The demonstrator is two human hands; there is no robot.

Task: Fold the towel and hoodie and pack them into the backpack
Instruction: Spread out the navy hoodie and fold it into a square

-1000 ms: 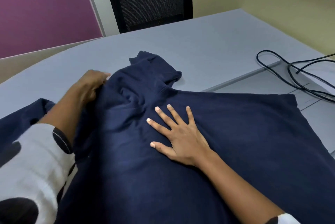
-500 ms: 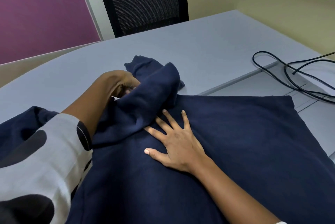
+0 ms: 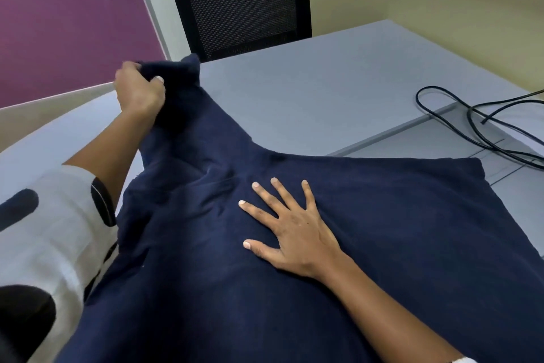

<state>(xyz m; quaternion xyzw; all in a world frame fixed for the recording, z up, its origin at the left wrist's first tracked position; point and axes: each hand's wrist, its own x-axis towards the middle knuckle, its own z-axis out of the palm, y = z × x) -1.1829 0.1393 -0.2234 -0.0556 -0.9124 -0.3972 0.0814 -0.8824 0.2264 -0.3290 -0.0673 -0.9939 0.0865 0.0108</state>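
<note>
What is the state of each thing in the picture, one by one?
hoodie: spread on the table, one end lifted.
left hand: grips the lifted end of the hoodie.
right hand: flat, fingers spread, presses on the hoodie.
cable: lies loose on the table, apart from the hoodie.
chair: stands behind the table.
table: bears the hoodie and cable.

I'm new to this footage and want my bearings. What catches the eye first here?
The navy hoodie spread over the grey table fills most of the view. The right hand presses flat on its middle, while the left hand grips a bunched end lifted at far left. Black cables loop at right.
</note>
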